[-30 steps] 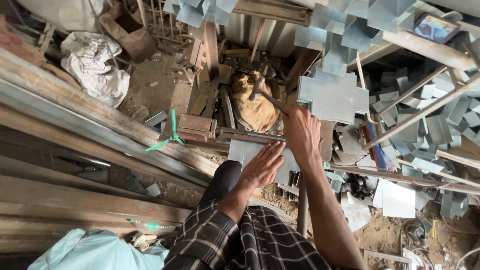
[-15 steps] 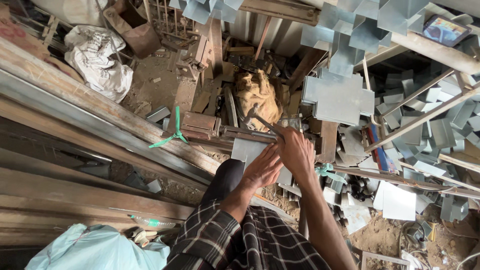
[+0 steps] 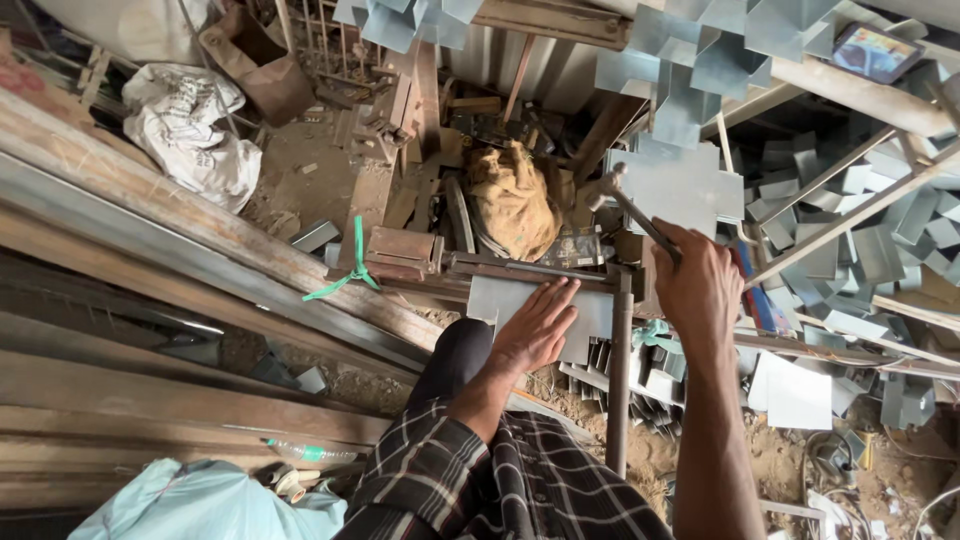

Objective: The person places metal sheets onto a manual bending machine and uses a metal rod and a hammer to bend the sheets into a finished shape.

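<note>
My left hand [image 3: 535,325] lies flat, fingers spread, on a grey sheet-metal piece [image 3: 590,308] that rests against a rusty steel bar [image 3: 530,268]. My right hand [image 3: 697,285] is closed around the handle of a hammer [image 3: 618,197], whose metal head is raised above the right end of the sheet. A steel pipe leg [image 3: 619,375] stands between my two arms. My checked sleeve fills the bottom of the view.
A pile of cut cross-shaped sheet pieces [image 3: 690,180] lies at the upper right, with several folded ones [image 3: 860,250] further right. Long rusty steel beams [image 3: 190,270] run across the left. A brown cloth bundle [image 3: 515,200] sits behind the bar; a white sack [image 3: 190,135] at upper left.
My right hand dropped from the pile toward the sheet, then rose again holding the hammer up to the right. My left hand stayed pressed on the sheet.
</note>
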